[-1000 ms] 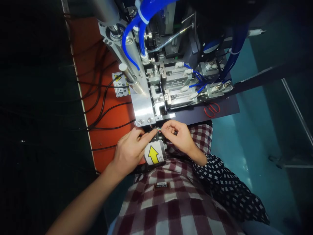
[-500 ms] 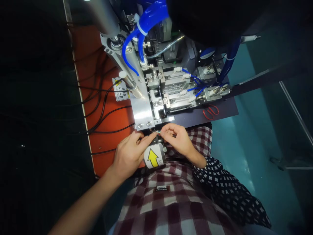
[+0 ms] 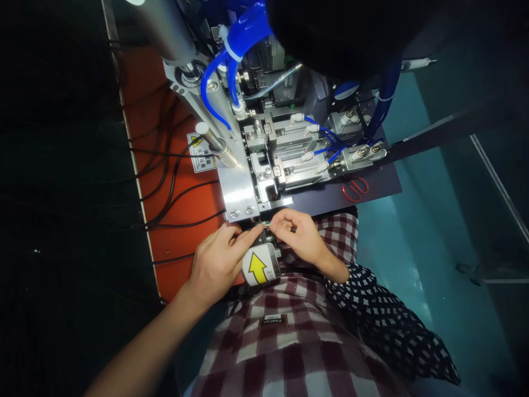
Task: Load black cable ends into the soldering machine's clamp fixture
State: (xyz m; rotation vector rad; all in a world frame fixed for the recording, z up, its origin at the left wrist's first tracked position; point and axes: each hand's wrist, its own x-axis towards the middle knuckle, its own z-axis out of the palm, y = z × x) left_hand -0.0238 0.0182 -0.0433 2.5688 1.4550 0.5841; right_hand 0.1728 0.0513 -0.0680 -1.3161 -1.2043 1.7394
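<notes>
Several thin coloured wires [image 3: 266, 224], green, red and white strands among them, run between my two hands at the front edge of the machine [image 3: 242, 190]. My right hand [image 3: 298, 234] is closed, pinching the wires between thumb and fingertips. From the other side, my left hand [image 3: 219, 259] has its thumb stretched to the wires' left end, its other fingers bent down and partly hidden. Just below the fingertips is a motor-like cylinder [image 3: 276, 268] with a white label [image 3: 249, 270] bearing a yellow arrow. The wire tips are too small to make out.
Metal slides [image 3: 301, 146] with blue air hoses [image 3: 235, 49] stand beyond my hands. A red wire loop [image 3: 355, 189] lies on the dark plate [image 3: 326, 201]. Black cables [image 3: 177, 190] cross the orange base [image 3: 177, 237]. A large dark shape [image 3: 347, 33] blocks the upper view.
The camera view has shifted slightly, so the machine appears a little further left. Both hands keep nearly the same hold at the wires.
</notes>
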